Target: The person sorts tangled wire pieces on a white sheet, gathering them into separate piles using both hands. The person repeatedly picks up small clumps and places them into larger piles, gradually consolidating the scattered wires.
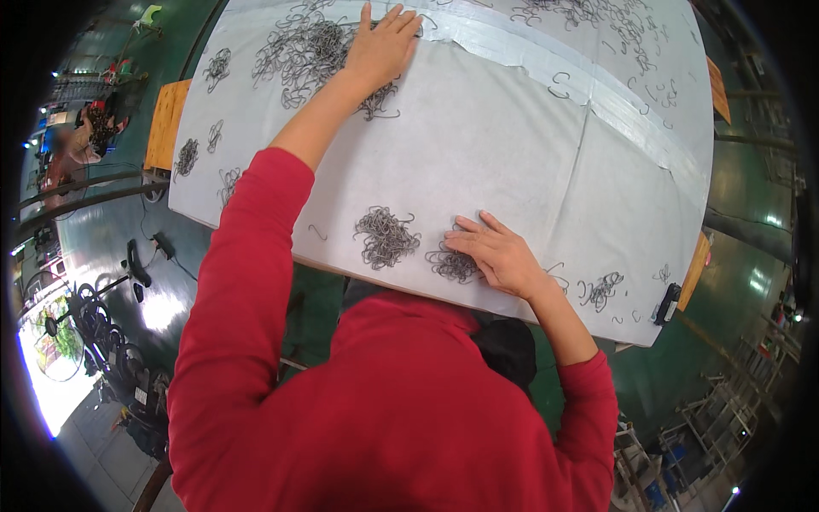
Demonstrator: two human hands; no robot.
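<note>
My left hand (381,53) reaches to the far side of the table, palm down on the right part of a large pile of grey metal S-shaped hooks (299,60). Its fingers are stretched and spread; whatever lies under the palm is hidden. Near the front edge, my right hand (502,258) rests with extended fingers over a small heap of hooks (452,266), covering part of it. Just left of that heap sits another heap of hooks (386,237), which neither hand touches. A single hook (317,232) lies apart farther left.
A pale sheet covers the table (478,154), with a strip of clear tape (631,128) across it. Smaller hook clusters lie at the left (186,157) and front right (602,291). More hooks (589,17) scatter at the far right. A small black object (668,304) sits at the right corner.
</note>
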